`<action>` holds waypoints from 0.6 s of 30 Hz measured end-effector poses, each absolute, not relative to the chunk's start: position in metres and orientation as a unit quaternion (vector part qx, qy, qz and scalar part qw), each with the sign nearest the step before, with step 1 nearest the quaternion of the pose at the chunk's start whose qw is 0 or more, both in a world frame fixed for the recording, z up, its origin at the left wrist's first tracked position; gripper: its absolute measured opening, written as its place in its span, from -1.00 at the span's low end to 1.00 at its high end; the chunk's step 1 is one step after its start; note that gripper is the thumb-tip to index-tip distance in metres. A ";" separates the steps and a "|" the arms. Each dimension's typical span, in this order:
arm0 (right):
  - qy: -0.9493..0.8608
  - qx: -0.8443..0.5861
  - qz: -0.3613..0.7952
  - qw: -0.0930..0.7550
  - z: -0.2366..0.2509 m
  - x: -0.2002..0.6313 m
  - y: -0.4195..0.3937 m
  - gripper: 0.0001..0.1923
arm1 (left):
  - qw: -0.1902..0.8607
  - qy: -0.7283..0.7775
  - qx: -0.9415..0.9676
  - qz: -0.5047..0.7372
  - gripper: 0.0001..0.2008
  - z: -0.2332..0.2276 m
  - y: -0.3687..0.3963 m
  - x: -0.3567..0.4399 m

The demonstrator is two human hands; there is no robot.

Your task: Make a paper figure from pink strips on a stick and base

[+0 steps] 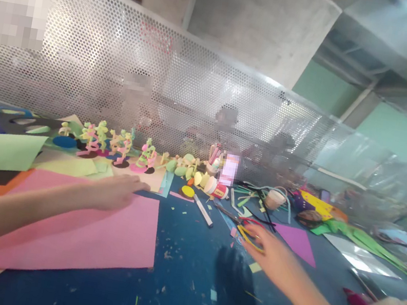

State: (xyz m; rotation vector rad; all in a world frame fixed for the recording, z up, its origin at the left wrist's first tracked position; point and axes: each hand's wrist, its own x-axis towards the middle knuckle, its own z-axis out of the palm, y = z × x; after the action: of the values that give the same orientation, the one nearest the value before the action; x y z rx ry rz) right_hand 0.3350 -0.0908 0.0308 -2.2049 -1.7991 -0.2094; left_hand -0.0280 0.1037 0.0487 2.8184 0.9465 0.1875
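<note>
- Right hand open, fingers spread, fingertips almost on the scissors, just past them and a bit toward the left hand.
- Scissors' long axis slanting away and leftward, handles nearest the right hand.
- Left hand flat, palm down on the pink paper, gripping nothing, well apart from the scissors.

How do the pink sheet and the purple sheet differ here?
The pink sheet is a large rectangle; the purple sheet is a smaller triangle. The left hand rests on the pink sheet's far edge, while the right hand lies just beside the purple sheet, near the scissors. Both lie flat on the blue table.
</note>
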 end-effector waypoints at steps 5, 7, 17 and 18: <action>-0.722 -0.674 -0.064 0.145 0.022 0.260 -0.019 -0.60 | 0.069 0.260 0.950 0.156 -0.68 0.040 0.061 -0.011; -0.731 -0.665 -0.074 0.134 0.013 0.250 -0.003 -0.60 | 0.096 0.215 0.958 0.165 -0.70 0.036 0.037 -0.006; -0.694 -0.695 -0.125 0.139 -0.001 0.277 -0.002 -0.60 | 0.132 0.157 0.962 0.179 -0.68 0.014 -0.003 -0.007; -0.693 -0.695 -0.128 0.143 -0.001 0.278 0.001 -0.66 | 0.133 0.157 0.962 0.180 -0.68 0.014 -0.002 -0.006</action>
State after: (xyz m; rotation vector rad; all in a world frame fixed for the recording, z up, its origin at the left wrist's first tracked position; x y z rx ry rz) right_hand 0.2776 0.0010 -0.0005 -2.0030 -1.9990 -0.3703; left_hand -0.0064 -0.0023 0.0142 2.7892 0.4545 0.5228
